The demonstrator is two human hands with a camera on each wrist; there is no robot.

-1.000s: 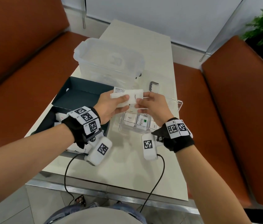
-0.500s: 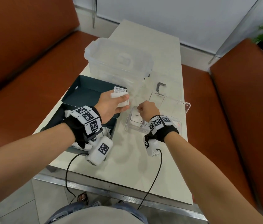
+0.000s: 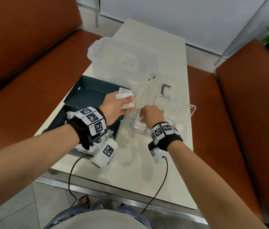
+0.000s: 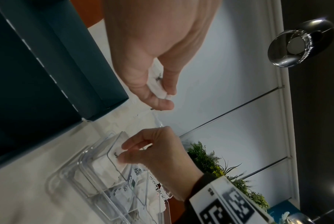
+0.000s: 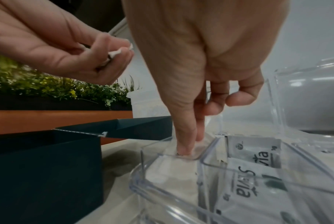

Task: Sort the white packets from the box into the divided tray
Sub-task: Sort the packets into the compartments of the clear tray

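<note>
Pushing a packet (image 5: 173,163) down into the tray (image 3: 186,129) compartment nearest the box (image 3: 87,95), your right hand (image 3: 150,114) seats it flat; your left hand (image 3: 114,106) pinches spare packets (image 3: 125,100) ready above the box.

Readable print on the packets

"Nutrition Facts" heads the packet (image 3: 125,91) held over the dark box (image 3: 89,95); "Stevia" lettering shows on packets (image 5: 258,171) inside the clear divided tray (image 5: 181,197).
</note>
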